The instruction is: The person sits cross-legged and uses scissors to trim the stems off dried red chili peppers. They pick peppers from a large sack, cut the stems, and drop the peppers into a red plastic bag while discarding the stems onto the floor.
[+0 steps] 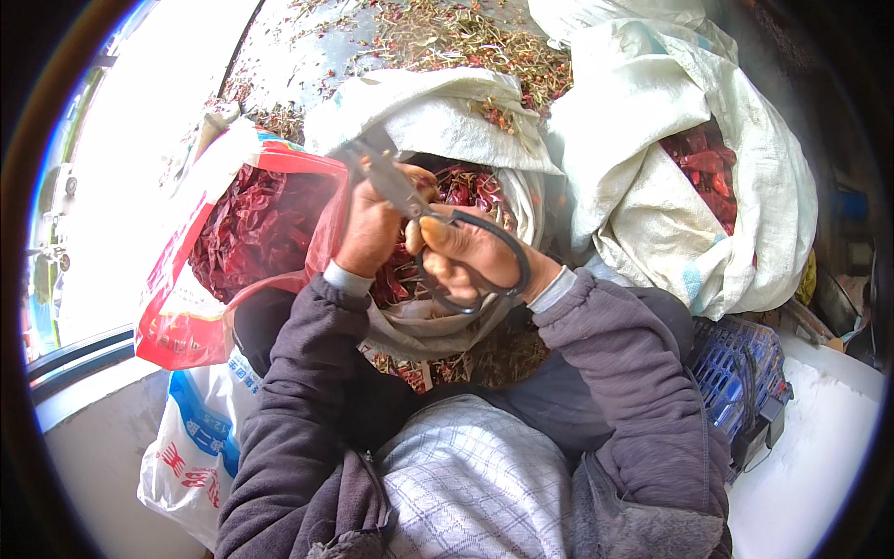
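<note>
My right hand (464,248) grips a pair of scissors (394,182) by the black handles. Its blades stand apart and point to the upper left, blurred by motion. Close behind the blades is my left hand (370,227), fingers curled. The blades partly cover it, so whatever it may hold is hidden. Both hands are above a white woven sack (447,115) with its rim rolled down. Dried red chili peppers (471,189) fill the sack, some with stems. To the left, a red plastic bag (171,276) holds more dried red chilies (258,223), which look stemless.
Another white woven sack (642,209) with red chilies stands at the right. Cut stems and chili bits (461,35) lie scattered beyond the sacks. A blue plastic crate (733,370) is by my right side. A white printed plastic bag (188,454) sits at lower left, beside a low white wall (91,447).
</note>
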Available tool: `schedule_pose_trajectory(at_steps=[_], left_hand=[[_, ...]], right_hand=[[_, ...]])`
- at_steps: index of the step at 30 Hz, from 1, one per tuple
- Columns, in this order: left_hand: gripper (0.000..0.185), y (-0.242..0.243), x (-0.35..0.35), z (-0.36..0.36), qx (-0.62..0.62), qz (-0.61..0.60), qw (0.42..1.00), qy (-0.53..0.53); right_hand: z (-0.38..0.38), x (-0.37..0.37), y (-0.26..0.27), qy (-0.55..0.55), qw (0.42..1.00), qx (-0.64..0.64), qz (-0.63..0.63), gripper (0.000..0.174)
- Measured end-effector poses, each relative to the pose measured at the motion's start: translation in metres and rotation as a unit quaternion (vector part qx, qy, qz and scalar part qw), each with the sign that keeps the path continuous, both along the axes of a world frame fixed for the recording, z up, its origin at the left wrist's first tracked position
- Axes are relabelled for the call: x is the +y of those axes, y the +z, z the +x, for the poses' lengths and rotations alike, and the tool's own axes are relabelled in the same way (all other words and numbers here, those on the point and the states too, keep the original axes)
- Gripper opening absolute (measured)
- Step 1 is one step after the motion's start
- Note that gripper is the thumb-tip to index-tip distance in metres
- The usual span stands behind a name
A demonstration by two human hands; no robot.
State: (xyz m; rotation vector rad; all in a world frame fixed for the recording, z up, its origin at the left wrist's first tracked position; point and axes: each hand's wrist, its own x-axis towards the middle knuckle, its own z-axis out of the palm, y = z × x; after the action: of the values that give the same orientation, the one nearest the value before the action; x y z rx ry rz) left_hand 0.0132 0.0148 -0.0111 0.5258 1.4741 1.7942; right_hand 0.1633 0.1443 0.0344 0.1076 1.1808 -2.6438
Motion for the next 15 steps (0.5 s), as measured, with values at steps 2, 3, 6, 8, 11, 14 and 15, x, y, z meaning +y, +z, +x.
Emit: schedule_pose_trajectory(at_steps=[2,3,6,8,11,14,15], left_hand=[[0.020,-0.006,0.004,0.007,0.032,0.040,0.998,-0.020],[0.021,-0.008,0.005,0.007,-0.019,0.034,0.999,-0.003],[0.026,-0.014,0.008,-0.001,-0.032,0.006,0.999,0.002],[0.019,-0.016,0.008,-0.007,0.006,0.001,1.000,0.019],[0.010,-0.020,0.008,-0.013,0.050,-0.045,0.997,0.028],[0.021,-0.028,0.011,-0.019,0.204,-0.186,0.961,0.010],[0.024,-0.033,0.013,-0.021,0.281,-0.234,0.931,0.004]], right_hand=[[-0.007,0.005,0.011,-0.014,0.996,0.078,0.037,0.045],[-0.011,0.013,0.016,-0.042,0.988,0.122,0.083,0.044],[-0.027,0.048,0.026,-0.254,0.908,0.198,0.267,0.049],[-0.030,0.074,0.027,-0.303,0.881,0.153,0.330,0.072],[-0.023,0.095,0.023,-0.350,0.885,0.005,0.307,0.084],[-0.011,0.097,0.023,-0.379,0.913,-0.022,0.151,0.078],[-0.008,0.099,0.025,-0.378,0.914,-0.034,0.140,0.076]])
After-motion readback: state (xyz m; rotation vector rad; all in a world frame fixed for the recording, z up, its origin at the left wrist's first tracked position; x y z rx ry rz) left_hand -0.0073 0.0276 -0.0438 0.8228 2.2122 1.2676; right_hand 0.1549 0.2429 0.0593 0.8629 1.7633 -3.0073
